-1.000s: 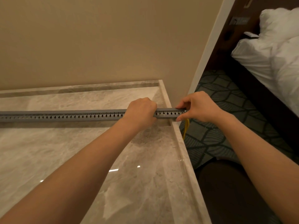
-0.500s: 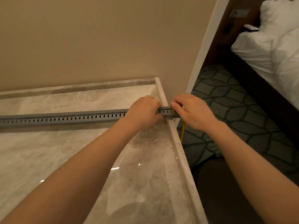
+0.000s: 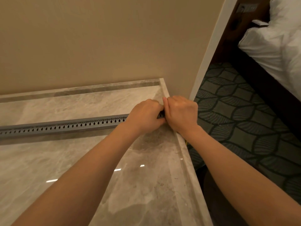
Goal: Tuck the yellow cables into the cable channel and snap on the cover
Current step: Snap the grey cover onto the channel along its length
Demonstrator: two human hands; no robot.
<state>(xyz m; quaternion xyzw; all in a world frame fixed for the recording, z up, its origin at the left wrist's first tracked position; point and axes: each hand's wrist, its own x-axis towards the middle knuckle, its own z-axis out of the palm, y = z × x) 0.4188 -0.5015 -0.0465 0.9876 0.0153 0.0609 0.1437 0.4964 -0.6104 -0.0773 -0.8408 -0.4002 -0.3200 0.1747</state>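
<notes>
The shiny stone surface (image 3: 146, 185) sits by a tan wall (image 3: 97, 46). The gray cable channel (image 3: 65, 126) lies across it. Our left hand (image 3: 143, 117) and right hand (image 3: 180, 113), touching, both curl round its right end.

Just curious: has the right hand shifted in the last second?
Yes. The right hand slid left, from beyond the counter's edge to over it, beside the left hand.

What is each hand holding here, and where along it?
The grey cable channel, at its right end: the left hand curls over it, the right hand grips the very tip.
</notes>
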